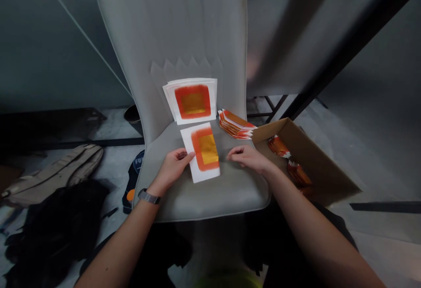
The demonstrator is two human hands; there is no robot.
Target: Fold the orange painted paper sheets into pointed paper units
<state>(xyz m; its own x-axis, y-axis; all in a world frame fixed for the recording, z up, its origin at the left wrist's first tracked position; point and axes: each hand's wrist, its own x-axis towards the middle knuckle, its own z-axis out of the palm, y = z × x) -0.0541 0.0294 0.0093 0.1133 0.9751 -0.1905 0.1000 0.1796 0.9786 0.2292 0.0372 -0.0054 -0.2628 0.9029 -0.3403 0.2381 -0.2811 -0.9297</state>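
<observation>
A white paper sheet [203, 153] with an orange border and a gold foil square lies on the grey chair seat [210, 196]. My left hand [173, 167] pinches the sheet's left edge, a watch on its wrist. My right hand [246, 156] rests on the seat just right of the sheet, fingers curled and not touching it. A stack of the same sheets [192, 100] leans against the chair back. A pile of folded orange papers [235, 124] sits at the seat's right edge.
An open cardboard box [305, 165] with more folded papers stands right of the chair. A beige bag [55, 171] and dark clothing [52, 231] lie on the floor at left. Dark table legs [332, 64] slant at the right.
</observation>
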